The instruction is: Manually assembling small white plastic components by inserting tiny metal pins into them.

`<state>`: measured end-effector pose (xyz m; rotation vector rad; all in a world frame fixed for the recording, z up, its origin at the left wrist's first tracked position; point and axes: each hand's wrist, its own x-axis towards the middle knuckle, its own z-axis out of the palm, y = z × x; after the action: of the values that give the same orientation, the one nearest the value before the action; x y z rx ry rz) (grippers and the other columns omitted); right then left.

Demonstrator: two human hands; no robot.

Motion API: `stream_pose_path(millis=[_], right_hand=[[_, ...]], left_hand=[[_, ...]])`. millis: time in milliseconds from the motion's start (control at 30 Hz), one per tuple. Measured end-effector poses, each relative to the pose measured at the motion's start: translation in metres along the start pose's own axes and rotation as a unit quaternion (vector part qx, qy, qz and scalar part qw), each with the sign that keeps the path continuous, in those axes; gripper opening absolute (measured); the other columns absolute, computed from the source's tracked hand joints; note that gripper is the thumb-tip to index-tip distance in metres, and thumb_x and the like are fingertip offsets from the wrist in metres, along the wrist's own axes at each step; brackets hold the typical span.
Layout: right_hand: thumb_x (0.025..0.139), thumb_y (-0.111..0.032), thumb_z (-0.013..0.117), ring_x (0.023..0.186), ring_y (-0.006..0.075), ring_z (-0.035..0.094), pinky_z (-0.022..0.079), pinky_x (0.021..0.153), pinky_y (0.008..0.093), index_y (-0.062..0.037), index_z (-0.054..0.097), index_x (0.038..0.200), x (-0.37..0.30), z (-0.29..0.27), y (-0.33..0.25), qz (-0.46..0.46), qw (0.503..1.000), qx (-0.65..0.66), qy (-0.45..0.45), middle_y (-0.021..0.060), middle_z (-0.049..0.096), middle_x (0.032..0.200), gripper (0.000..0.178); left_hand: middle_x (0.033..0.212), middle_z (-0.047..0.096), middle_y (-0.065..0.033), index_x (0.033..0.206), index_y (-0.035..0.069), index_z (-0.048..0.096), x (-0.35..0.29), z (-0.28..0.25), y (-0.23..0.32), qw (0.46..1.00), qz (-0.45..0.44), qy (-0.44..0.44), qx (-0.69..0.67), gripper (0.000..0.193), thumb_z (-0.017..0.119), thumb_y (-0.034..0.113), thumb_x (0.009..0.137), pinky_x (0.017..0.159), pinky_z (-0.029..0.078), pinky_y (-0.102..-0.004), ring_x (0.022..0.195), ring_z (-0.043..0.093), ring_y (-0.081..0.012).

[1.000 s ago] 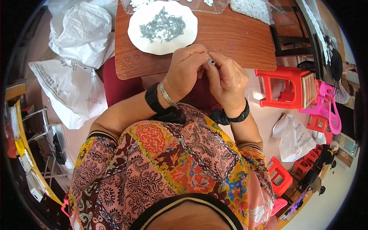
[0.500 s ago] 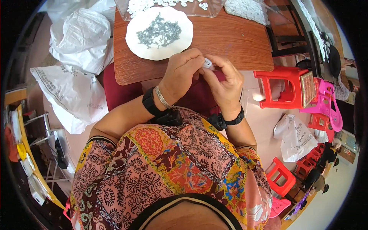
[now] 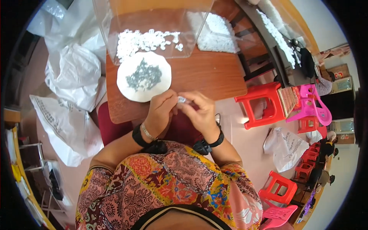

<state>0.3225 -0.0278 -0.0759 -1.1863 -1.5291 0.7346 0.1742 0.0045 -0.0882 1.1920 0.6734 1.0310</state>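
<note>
A small white plastic piece (image 3: pixel 181 99) with dark holes sits between my two hands, just off the table's near edge. My right hand (image 3: pixel 202 114) pinches it between thumb and forefinger. The closed fingertips of my left hand (image 3: pixel 160 112) meet its other end; whatever they hold there is hidden. Just beyond my left hand, a white scalloped plate (image 3: pixel 125 89) carries a heap of small dark grey screw-like parts (image 3: pixel 143 76). Many white plastic pieces (image 3: pixel 134 43) lie in a clear plastic bin (image 3: pixel 184 51) behind the plate.
The brown wooden table (image 3: pixel 214 76) also bears a bag of white pieces (image 3: pixel 218 34) at the back. White sacks (image 3: pixel 74 73) stand on the left floor. On the right are a red stool (image 3: pixel 245 101), a pink chair (image 3: pixel 316 101) and another white sack (image 3: pixel 285 149).
The view has tilted upward, bringing more of the bin and the table's far side into sight. Both hands stay together around the white piece, which has turned slightly.
</note>
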Motion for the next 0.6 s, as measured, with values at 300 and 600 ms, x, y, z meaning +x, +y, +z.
stream_pose_path(millis=[300, 600], right_hand=[[0.067, -0.002, 0.072, 0.074, 0.023, 0.064, 0.05, 0.066, 0.0302, -0.002, 0.066, 0.09, 0.029, -0.026, -0.015, -0.192, 0.962, -0.193, 0.017, 0.012, 0.066, 0.082, 0.024], [0.079, -0.008, 0.067, 0.072, 0.0145, 0.06, 0.047, 0.064, 0.0253, -0.0023, 0.065, 0.102, 0.166, -0.103, -0.017, -0.318, 0.816, -0.388, 0.288, 0.008, 0.064, 0.086, 0.023]], left_hand=[[0.063, 0.051, -0.0005, 0.076, 0.002, 0.054, 0.002, -0.009, 0.011, 1.0, -0.005, -0.012, -0.005, 0.021, 0.047, 0.015, 0.091, 0.051, 0.035, -0.0212, 0.056, 0.044, -0.0057], [0.058, 0.05, 0.0018, 0.075, 0.003, 0.057, -0.004, -0.036, 0.015, 0.991, 0.049, 0.086, 0.089, 0.024, 0.048, 0.02, 0.091, 0.05, 0.032, -0.0193, 0.054, 0.043, -0.0044]])
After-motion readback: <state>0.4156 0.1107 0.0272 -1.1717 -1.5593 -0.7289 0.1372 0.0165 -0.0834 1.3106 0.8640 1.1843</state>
